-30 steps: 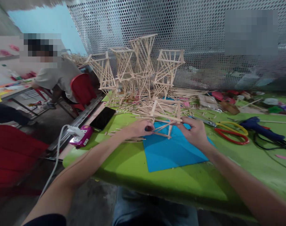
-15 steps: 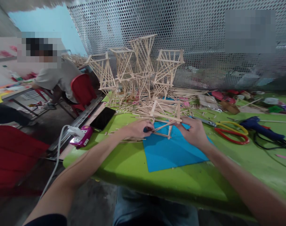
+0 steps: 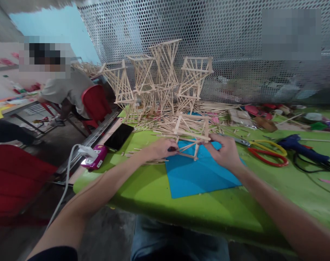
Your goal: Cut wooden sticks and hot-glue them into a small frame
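A small frame of thin wooden sticks [image 3: 192, 116] stands tilted over a blue sheet [image 3: 200, 181] on the green table. My left hand [image 3: 165, 148] is closed at the frame's lower left, pinching the end of a wooden stick [image 3: 187, 146] that slants up to the right across the frame. On the other side, my right hand [image 3: 226, 150] grips the frame near its right corner between thumb and fingers. The fingertips of both hands are partly hidden. Beside my left hand lie several loose sticks [image 3: 137, 156].
Several taller stick towers [image 3: 165, 69] stand behind, amid piled sticks [image 3: 165, 125]. Scissors [image 3: 270, 154] and a blue glue gun [image 3: 303, 146] lie right. At left are a phone [image 3: 119, 137] and a purple power socket [image 3: 98, 159] with a white cable. Another person [image 3: 64, 90] sits far left.
Almost nothing differs. The slanting stick by my left fingers has shifted slightly at the frame; both hands keep nearly the same place.
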Demonstrator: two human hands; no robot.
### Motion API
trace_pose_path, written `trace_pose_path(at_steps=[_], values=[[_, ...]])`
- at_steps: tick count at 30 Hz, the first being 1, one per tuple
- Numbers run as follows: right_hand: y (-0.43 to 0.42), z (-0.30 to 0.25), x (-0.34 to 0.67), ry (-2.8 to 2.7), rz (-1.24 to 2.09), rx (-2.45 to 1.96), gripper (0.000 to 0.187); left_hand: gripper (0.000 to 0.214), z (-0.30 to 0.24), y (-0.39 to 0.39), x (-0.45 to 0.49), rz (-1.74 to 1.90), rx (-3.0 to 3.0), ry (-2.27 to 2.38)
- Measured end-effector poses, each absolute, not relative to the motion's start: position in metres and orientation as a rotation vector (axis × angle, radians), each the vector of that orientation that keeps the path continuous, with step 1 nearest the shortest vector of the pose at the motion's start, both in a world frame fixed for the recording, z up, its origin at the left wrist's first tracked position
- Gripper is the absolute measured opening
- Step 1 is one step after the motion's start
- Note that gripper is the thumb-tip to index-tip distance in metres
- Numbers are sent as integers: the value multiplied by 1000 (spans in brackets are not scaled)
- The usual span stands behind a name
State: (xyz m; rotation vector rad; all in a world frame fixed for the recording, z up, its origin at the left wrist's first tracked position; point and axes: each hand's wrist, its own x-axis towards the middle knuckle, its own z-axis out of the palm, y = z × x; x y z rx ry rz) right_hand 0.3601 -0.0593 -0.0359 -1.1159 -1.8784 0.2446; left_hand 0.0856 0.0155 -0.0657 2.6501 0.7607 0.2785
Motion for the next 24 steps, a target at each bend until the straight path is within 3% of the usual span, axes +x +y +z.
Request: trace_pose_path(at_steps=[6,10,19,24], values=[[-53,-38,373,-1721,541,-1043,11,25,-69,19,84,442,2606,840],[-54,-37,376,-1714,796,-925,15,29,-50,13,78,519,2485,918],[-70,-54,326,-1814,837,-1068,19,32,6,8,49,86,2395,730],[-72,-58,316,-2055,748,-1128,34,27,9,27,16,-79,2364,951]])
